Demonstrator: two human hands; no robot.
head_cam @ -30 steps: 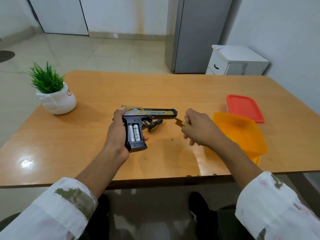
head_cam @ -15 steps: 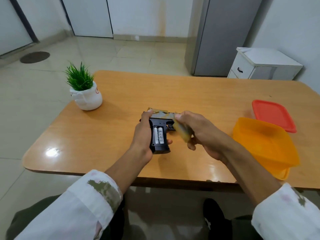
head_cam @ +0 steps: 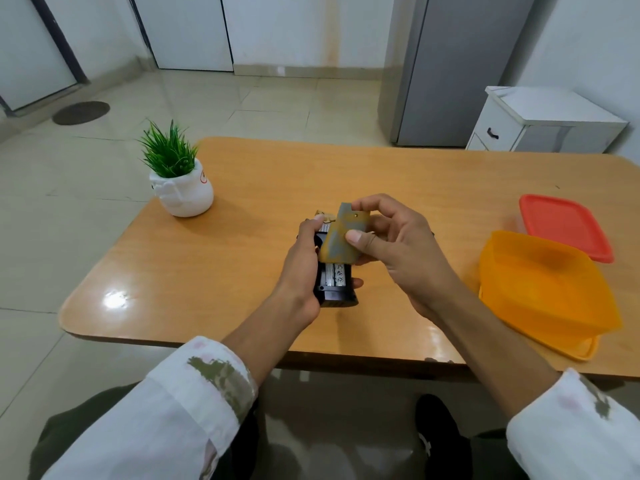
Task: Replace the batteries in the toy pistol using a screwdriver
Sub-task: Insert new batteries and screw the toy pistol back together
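My left hand grips the toy pistol; my right hand pinches the battery cover. I'd seat it squarely before pressing.

One head-worn wide-angle view, looking forward and down, close above the table

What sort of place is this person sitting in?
Probably a plain room in a home or small office: a wooden table with a small potted plant, a tiled floor, and what looks like a grey fridge beside a white drawer unit.
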